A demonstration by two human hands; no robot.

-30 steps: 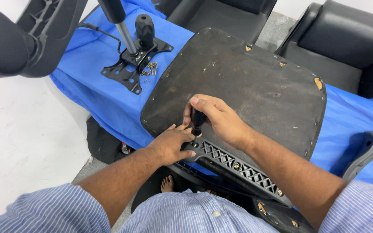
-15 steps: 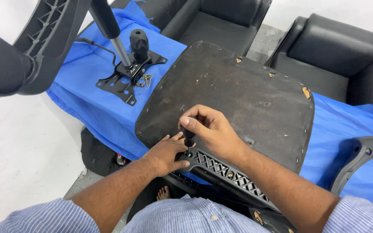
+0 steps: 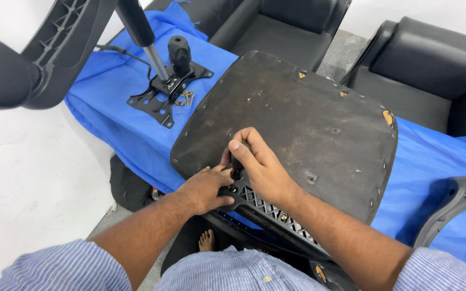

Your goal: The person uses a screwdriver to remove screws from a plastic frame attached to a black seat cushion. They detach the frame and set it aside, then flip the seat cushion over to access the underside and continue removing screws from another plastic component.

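Observation:
An upturned chair seat (image 3: 297,113) with a dark, worn underside lies on a blue cloth (image 3: 120,113). Along its near edge runs a black plastic armrest bracket (image 3: 276,213) with a lattice pattern and brass screws. My right hand (image 3: 257,164) is closed around the black handle of a screwdriver (image 3: 237,168), which stands upright on the left end of the bracket. My left hand (image 3: 206,188) rests on that same bracket end, fingers beside the screwdriver tip.
A black metal chair mechanism plate with knob and gas cylinder (image 3: 167,81) lies at the far left, loose brass screws (image 3: 185,98) beside it. A chair back (image 3: 22,59) rises at the upper left. Black sofas (image 3: 432,70) stand behind. Another armrest (image 3: 454,207) lies at right.
My right hand has shifted its grip lower around the screwdriver handle, and the view has moved slightly. My left hand stays on the bracket end.

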